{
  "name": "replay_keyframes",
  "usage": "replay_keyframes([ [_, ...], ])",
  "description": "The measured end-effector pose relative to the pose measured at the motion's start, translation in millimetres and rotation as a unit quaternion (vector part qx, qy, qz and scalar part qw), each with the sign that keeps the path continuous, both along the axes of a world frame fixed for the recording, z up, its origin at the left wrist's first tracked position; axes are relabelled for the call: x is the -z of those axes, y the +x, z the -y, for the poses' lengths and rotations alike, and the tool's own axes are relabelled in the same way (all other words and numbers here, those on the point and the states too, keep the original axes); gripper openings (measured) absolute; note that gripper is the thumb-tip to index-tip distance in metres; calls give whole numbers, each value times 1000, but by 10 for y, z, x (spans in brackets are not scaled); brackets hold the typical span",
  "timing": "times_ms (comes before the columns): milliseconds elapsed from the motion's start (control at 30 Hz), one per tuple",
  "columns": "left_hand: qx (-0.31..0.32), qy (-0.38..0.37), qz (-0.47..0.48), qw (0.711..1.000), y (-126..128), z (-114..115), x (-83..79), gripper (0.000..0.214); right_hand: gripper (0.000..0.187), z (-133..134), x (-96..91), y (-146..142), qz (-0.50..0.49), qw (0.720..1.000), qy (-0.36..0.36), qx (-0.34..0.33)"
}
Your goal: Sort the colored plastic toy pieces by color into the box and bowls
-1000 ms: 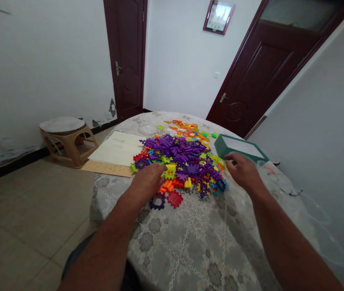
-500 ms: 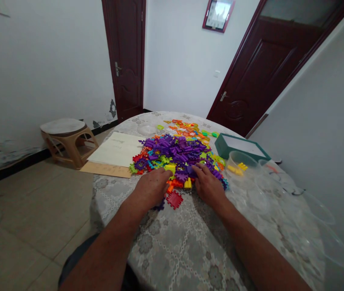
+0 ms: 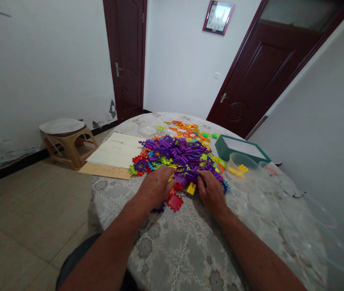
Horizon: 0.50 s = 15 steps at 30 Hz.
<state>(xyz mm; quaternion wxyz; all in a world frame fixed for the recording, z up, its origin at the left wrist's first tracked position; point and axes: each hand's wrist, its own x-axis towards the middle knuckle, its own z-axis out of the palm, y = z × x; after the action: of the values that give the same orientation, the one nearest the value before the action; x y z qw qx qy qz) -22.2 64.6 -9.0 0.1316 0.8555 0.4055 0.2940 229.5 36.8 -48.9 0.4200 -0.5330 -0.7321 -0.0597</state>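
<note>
A red notched tile (image 3: 175, 202) lies just nearer than the left hand (image 3: 156, 185) and right hand (image 3: 213, 191). Both, fingers curled, touch the near edge of the heap of interlocking plastic blocks (image 3: 178, 149); whether either pinches a piece, I cannot tell.

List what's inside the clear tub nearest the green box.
The clear tub holds a few yellow pieces; whatever lies directly beneath them is covered, so I can't tell.
</note>
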Motion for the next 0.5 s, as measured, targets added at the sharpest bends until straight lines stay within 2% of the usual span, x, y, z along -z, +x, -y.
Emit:
replay_keyframes([
  [133,33,-4,64,997,39,33,-9,32,29,88,9,-137,-36,997,-16,-62],
  [267,50,-42,50,997,68,66,-53,14,31,111,36,-206,-41,993,-43,-105],
  [367,5,-65,31,997,58,71,-98,13,34,71,36,-155,-26,997,-34,-69],
  [500,-93,-104,79,987,-2,33,-157,14,39,11,39,-52,39,998,-51,-7],
])
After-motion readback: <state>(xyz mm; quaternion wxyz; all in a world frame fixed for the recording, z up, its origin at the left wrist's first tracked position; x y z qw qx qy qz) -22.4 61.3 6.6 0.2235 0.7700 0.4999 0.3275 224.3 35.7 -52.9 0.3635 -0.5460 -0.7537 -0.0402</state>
